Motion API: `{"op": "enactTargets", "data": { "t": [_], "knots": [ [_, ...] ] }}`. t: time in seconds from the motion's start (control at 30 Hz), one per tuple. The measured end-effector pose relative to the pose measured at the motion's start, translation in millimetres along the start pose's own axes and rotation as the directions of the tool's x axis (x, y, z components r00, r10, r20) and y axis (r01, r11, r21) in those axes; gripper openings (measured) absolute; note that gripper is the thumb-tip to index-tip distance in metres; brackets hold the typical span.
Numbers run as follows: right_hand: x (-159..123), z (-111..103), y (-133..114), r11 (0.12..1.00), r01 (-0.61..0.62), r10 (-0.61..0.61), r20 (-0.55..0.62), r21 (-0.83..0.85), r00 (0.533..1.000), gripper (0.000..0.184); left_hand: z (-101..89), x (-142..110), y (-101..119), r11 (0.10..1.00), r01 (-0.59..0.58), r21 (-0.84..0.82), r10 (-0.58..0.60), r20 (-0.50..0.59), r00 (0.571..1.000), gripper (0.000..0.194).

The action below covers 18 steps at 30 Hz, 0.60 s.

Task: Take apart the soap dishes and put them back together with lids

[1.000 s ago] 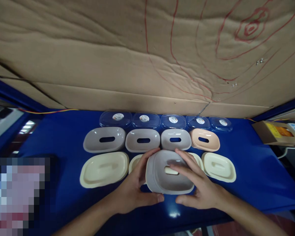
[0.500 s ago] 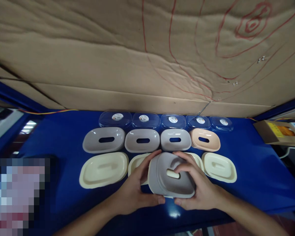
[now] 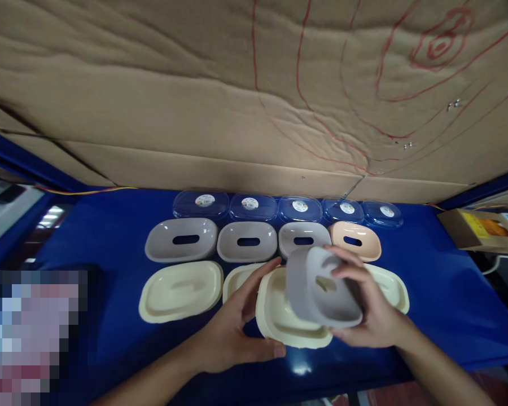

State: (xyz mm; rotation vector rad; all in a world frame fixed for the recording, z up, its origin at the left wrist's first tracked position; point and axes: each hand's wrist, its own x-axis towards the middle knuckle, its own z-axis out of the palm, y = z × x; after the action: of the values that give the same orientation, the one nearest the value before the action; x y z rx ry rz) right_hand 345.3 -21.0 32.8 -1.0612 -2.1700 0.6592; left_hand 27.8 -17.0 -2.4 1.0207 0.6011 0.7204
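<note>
My left hand (image 3: 226, 338) grips the left end of a cream oval tray (image 3: 268, 313), fingers behind and thumb along the front. In my right hand (image 3: 375, 310) is a grey oval plastic box shell (image 3: 301, 282) with a slot in its bottom, tilted to the right. The shell hangs over the tray's right part and hides it; whether they touch I cannot tell. Other cream trays lie around: one at the left (image 3: 180, 290), one partly behind my left hand (image 3: 237, 282), and one at the right (image 3: 393, 287), partly covered by my right hand.
Behind stand three grey shells (image 3: 156, 242) and a peach shell (image 3: 337, 239). Several clear lids (image 3: 180, 203) with round stickers line the back of the blue table (image 3: 105, 242). Brown cardboard (image 3: 152, 101) rises behind. A cardboard box (image 3: 465, 231) sits at the right; a pixelated patch covers the lower left.
The grey shell has come off the cream tray beneath it, moving right and tilting in my right hand. My left hand stays at the tray, whose inside now shows.
</note>
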Motion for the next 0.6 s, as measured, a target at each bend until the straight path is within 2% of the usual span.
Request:
{"op": "enactTargets", "data": {
  "t": [0.07,0.17,0.23,0.3,0.4,0.47,0.6],
  "knots": [
    [-0.6,-26.7,9.8,0.996,-0.03,0.016,-0.158,-0.087,0.987,0.073,-0.2,0.5,2.2,1.0,0.01,-0.014,-0.01,-0.018,1.0,0.112],
    [-12.5,-77.0,33.8,0.953,-0.173,0.063,-0.396,-0.247,0.916,0.074,-1.5,2.4,2.7,0.999,0.014,-0.049,-0.016,-0.034,0.999,0.108],
    [-29.9,-109.1,55.2,0.899,-0.278,0.098,-0.461,-0.34,0.882,0.078,-3.1,4.1,-0.3,0.997,0.005,-0.079,-0.008,-0.034,0.999,0.108],
    [-52.8,-133.4,78.6,0.838,-0.42,0.215,-0.496,-0.349,0.841,0.076,-4.7,5.6,-4.7,0.995,-0.009,-0.1,0.006,-0.033,0.999,0.109],
    [-86.9,-152.1,110.2,0.703,-0.656,0.518,-0.434,-0.274,0.737,0.067,-6.1,6.5,-9.9,0.994,-0.022,-0.108,0.019,-0.023,1.0,0.108],
    [-103.0,-155.6,125.3,0.655,-0.713,0.633,-0.334,-0.25,0.699,0.067,-6.3,6.0,-11.2,0.994,-0.022,-0.104,0.022,-0.009,1.0,0.107],
    [-113.6,-152.8,141.8,0.672,-0.679,0.641,-0.227,-0.296,0.733,0.08,-6.1,5.4,-11.8,0.996,-0.007,-0.085,0.007,-0.005,1.0,0.107]
  ]
}}
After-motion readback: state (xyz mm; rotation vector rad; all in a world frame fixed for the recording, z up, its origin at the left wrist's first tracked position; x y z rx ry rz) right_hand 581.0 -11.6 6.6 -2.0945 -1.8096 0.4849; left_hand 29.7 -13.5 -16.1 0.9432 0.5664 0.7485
